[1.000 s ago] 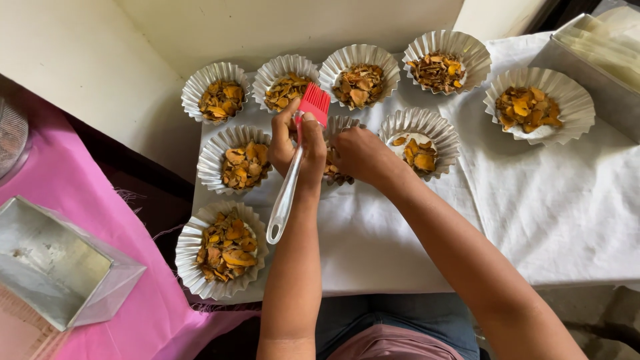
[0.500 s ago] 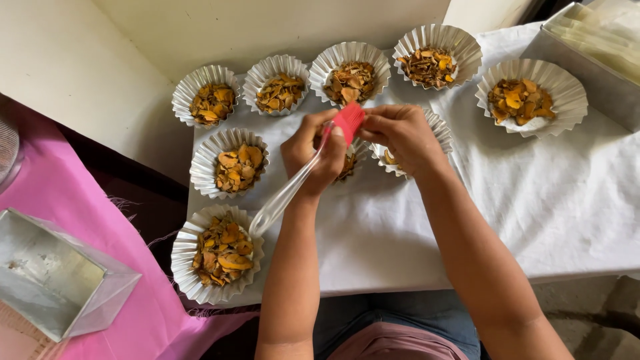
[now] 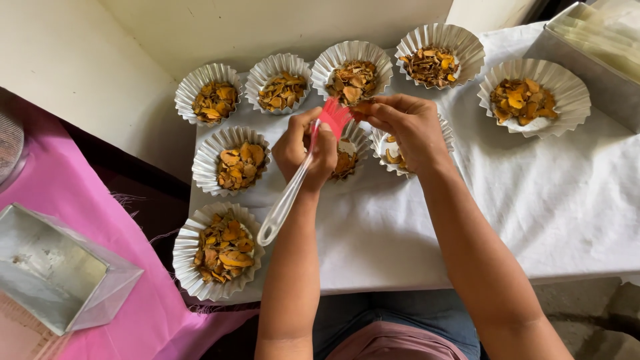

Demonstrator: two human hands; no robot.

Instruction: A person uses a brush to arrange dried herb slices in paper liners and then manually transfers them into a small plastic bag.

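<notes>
Near the middle of the white cloth (image 3: 533, 220), toward its far edge, the left hand (image 3: 308, 148) is closed around a pastry brush (image 3: 300, 177), thumb and fingers wrapped just below the head. Its clear handle slants back toward the person and ends in a loop over the cloth, while the red silicone bristles (image 3: 335, 115) point up and away. The right hand (image 3: 407, 127) is pinched shut on the tips of those bristles, fingertips meeting at the red fringe.

To do this well, I judge the left hand should hold the handle firm and steady so the head does not twist, while the right hand works along the bristles in small pulls, over the cloth rather than over the filled cups, so nothing dropped from the brush lands in them.

The brush looks light and flexible: a see-through plastic stem, a short bright red head, bristles splayed slightly where they are pinched. Whether anything clings to them cannot be told.

Beneath both hands sit two fluted foil cups (image 3: 413, 143), partly hidden, holding orange-brown dried chips. Four more stand along the far edge, one toward the right edge, two down the left edge, the nearest (image 3: 219, 252) at the near left corner. A metal tin (image 3: 60, 273) rests on pink cloth (image 3: 100, 220) well apart to the left.
</notes>
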